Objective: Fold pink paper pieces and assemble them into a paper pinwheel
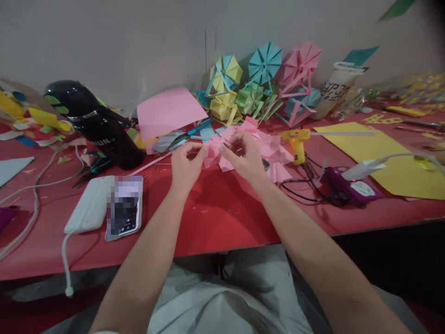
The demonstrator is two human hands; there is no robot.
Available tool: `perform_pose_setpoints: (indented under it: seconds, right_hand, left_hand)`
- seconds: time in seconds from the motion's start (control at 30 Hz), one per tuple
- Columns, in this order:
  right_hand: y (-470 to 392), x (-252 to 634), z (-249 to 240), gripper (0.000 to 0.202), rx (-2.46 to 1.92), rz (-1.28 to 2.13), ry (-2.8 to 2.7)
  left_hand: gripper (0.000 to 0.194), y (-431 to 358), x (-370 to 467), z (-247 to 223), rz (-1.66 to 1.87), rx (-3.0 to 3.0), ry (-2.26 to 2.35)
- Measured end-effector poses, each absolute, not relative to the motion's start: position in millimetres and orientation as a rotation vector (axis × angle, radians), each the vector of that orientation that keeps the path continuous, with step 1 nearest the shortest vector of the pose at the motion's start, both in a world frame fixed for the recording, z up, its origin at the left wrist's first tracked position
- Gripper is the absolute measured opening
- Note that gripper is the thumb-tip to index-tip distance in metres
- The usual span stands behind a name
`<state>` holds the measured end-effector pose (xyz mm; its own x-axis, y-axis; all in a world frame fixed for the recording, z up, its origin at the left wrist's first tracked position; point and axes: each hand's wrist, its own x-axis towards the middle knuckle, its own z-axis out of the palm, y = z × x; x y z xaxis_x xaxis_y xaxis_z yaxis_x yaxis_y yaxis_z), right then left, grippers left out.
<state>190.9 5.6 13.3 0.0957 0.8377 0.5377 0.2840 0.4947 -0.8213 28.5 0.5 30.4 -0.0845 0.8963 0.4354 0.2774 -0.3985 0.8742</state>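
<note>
Both hands are at a heap of folded pink paper (276, 150) near the middle of the red table. My left hand (187, 164) pinches the left edge of a small pink paper piece (212, 155) between thumb and fingertips. On the same piece's right side, my right hand (245, 155) has its thumb and curled fingers closed. The two hands are a short gap apart. Part of the heap lies behind and right of my right hand, which hides some of it.
Folded paper wheels (264, 62) stand against the wall. A black bottle (100, 132), a white power bank (91, 204) and a phone (125, 208) are left. To the right are a yellow glue gun (296, 141), a purple socket block (354, 185) and yellow paper (399, 171).
</note>
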Motion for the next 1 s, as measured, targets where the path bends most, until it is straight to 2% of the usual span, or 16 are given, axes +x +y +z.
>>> perform_pose_setpoints:
  seconds: [0.17,0.37,0.43,0.63,0.87,1.0]
  right_hand:
    - [3,189,14,0.015,-1.039,0.601,-1.583]
    - [6,191,9,0.009,-1.098,0.564,-1.598]
    - [6,191,8,0.007,-1.092,0.565,-1.611]
    - [3,189,11,0.008,-1.102,0.524,-1.649]
    - [5,187,5,0.013,-1.106,0.461,-1.703]
    - [7,186,2,0.007,-1.091,0.418,-1.732]
  left_hand:
    - [0.003,0,32,28,1.49,1.568,1.237]
    - [0.037,8,35,17,1.389,1.474,1.203]
    - [0.041,7,37,14,1.34,1.415,1.195]
    - [0.015,0,44,16,1.241,1.242,1.139]
    - [0.011,3,44,12,1.247,1.171,1.181]
    - [0.007,4,44,11,1.257,1.17,1.175]
